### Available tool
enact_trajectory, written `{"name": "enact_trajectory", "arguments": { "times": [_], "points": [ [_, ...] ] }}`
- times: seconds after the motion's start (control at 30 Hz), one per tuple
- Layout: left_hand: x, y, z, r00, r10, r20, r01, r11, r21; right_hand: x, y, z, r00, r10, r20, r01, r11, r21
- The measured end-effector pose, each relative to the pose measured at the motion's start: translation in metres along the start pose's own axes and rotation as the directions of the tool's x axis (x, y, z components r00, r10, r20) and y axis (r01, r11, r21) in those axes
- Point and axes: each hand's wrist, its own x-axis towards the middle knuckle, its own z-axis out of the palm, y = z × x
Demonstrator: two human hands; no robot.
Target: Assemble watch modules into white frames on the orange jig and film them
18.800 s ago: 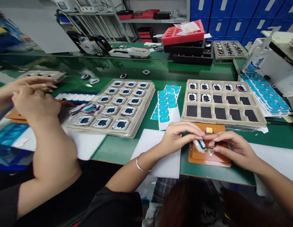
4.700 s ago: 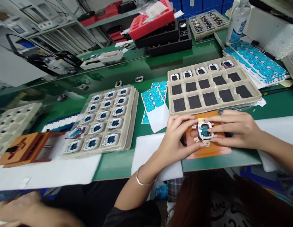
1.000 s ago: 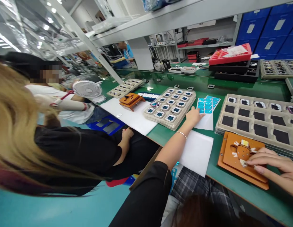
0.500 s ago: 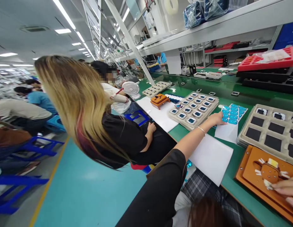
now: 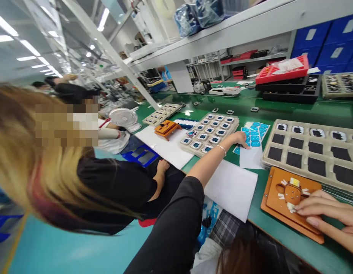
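My left hand (image 5: 240, 139) reaches across the bench to a sheet of blue stickers (image 5: 255, 134). Its fingers are bent down and closed at the sheet's left side, and the hand covers part of the sheet. At the right, my right hand (image 5: 327, 213) is over an orange fixture (image 5: 275, 203). Its fingers are stretched out, the thumb apart from them, and a fingertip touches a small whitish piece (image 5: 291, 207) on the fixture. A brown part with white tabs (image 5: 293, 193) lies on top of the fixture.
Beige trays of small framed parts stand left (image 5: 233, 127) and right (image 5: 269, 161) of the stickers. White paper (image 5: 233, 186) lies by the bench edge. A co-worker in a black sleeve (image 5: 116, 186) sits at the left, near another orange fixture (image 5: 167, 128). Red and black trays (image 5: 282, 70) are stacked behind.
The view has turned right, so everything sits farther left. My left hand is still at the stickers and my right hand still at the fixture, now showing more fully.
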Motion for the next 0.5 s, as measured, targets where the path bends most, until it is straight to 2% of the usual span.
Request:
{"name": "enact_trajectory", "arguments": {
  "times": [0.07, 0.17, 0.27, 0.37, 0.5],
  "points": [
    [0.000, 0.003, 0.000, 1.000, 0.020, -0.007, -0.020, 0.999, 0.051, 0.004, -0.005, -0.003, 0.999, -0.009, 0.043, 0.007, 0.999, 0.040],
    [-0.004, 0.006, 0.001, 0.997, 0.057, -0.058, -0.051, 0.994, 0.095, 0.007, -0.011, -0.004, 0.999, -0.025, 0.042, 0.022, 0.997, 0.076],
    [-0.004, 0.006, -0.006, 0.988, 0.085, -0.126, -0.072, 0.992, 0.101, 0.007, -0.016, -0.001, 0.999, -0.012, 0.045, 0.007, 0.995, 0.097],
    [0.011, 0.002, -0.028, 0.978, 0.103, -0.181, -0.089, 0.993, 0.082, 0.007, -0.020, 0.001, 0.997, 0.034, 0.071, -0.043, 0.991, 0.126],
    [0.057, 0.000, -0.064, 0.951, 0.093, -0.294, -0.080, 0.995, 0.056, 0.010, -0.023, 0.003, 0.989, 0.089, 0.115, -0.109, 0.976, 0.187]
  ]
}}
